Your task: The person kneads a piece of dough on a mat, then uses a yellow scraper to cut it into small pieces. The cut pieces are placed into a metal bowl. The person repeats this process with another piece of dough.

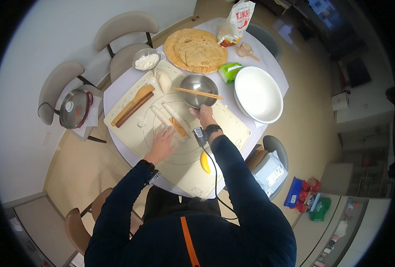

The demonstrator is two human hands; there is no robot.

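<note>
My right hand [204, 116] grips the near rim of a stainless steel bowl [197, 81]. A pair of wooden chopsticks [199, 93] lies across the bowl's top. My left hand [163, 144], slightly blurred, is spread over the lower end of a long dough roll [161, 115]. A second dough roll [175, 115] runs beside it, and an orange-brown patch shows between the two. Both rolls lie on a cream silicone kneading mat [130, 131] with printed circles. Farther back on the mat rests a larger lump of dough [163, 81].
A wooden spatula [134, 102] and dark rolling pin [134, 109] lie left. Behind stand a flour bowl [146, 61], flatbreads [200, 50] on a round board, a flour bag [236, 23] and tissues [229, 71]. At right are a white basin [258, 94] and a yellow curved object [205, 162].
</note>
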